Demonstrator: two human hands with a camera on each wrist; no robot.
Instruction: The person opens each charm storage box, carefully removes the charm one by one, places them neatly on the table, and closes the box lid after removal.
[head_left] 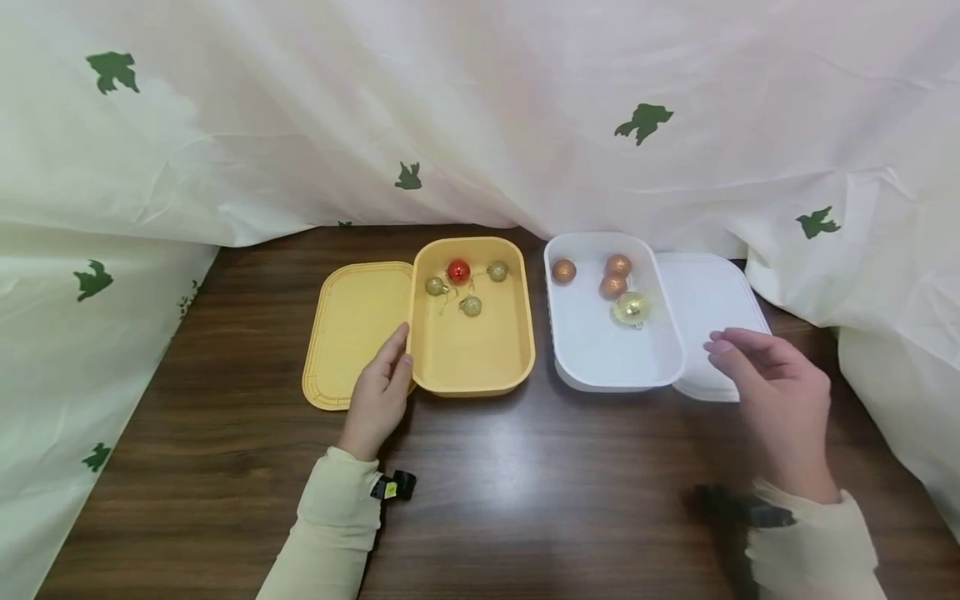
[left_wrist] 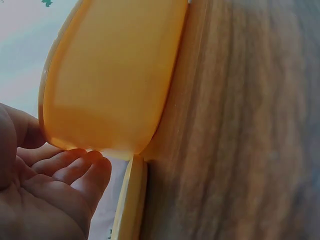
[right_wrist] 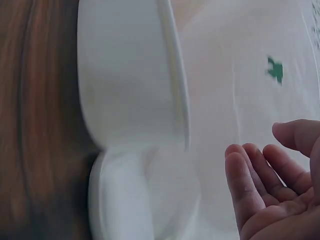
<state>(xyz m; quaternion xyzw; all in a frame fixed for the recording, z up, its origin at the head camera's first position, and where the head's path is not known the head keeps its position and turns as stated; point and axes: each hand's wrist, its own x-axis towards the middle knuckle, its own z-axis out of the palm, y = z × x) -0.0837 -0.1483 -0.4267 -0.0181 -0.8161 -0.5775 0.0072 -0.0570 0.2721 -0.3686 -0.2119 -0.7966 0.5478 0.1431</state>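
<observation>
My left hand [head_left: 381, 398] is at the left side of a yellow container [head_left: 472, 388], its fingertips right at the wall below the rim. In the left wrist view its fingers [left_wrist: 92, 175] are extended, with the thumb close to the rim. Inside that container lie a shiny red ball ornament [head_left: 458, 271] and several glittery gold ones [head_left: 471, 306]. My right hand [head_left: 787, 400], slightly blurred, hovers over the white lid [head_left: 712, 317], right of a white container [head_left: 618, 385]. Nothing is between its loosely bent fingers. The white container holds several orange balls [head_left: 564, 270] and a larger pale-gold ornament [head_left: 631, 308].
A yellow lid [head_left: 356, 325] lies flat left of the yellow container, partly beneath its edge. Both containers stand side by side on the dark wooden table [head_left: 510, 500]. White cloth [head_left: 510, 108] with green bird shapes hangs behind and along both sides.
</observation>
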